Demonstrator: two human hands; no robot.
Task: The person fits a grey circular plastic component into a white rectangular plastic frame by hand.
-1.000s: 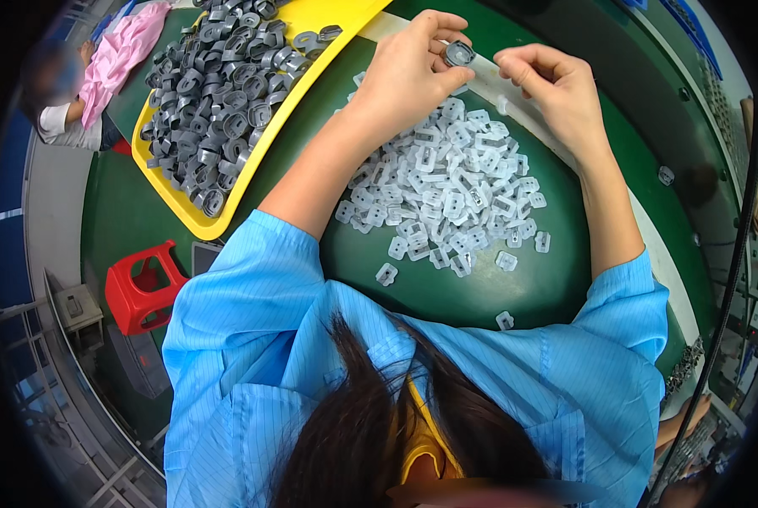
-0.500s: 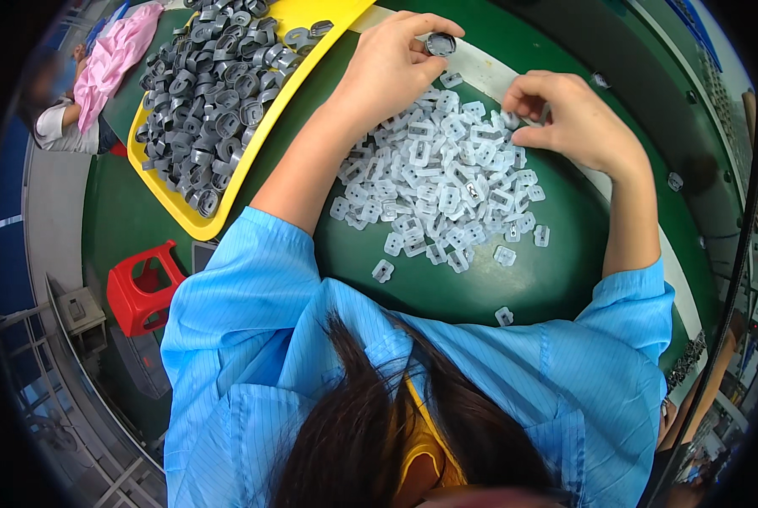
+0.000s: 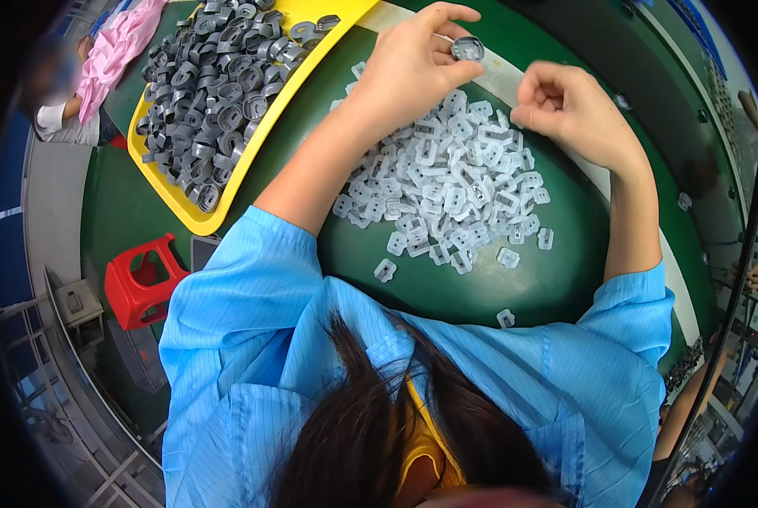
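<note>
Left grip (image 3: 413, 68) pinches one round grey plastic ring (image 3: 468, 48) beyond many still-loose translucent plastic clips (image 3: 454, 199); right grip (image 3: 578, 114)'s contents unclear.

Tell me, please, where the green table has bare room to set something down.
Bare table lies between the white pile and the blue shirt, apart from stray pieces; a strip also runs free between the yellow tray and the left forearm. The pile and the tray, heaped with gray parts, are crowded.

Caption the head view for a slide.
Left hand holds a gray plastic part near heaped translucent pieces, yellow tray of gray parts to the left.
</note>
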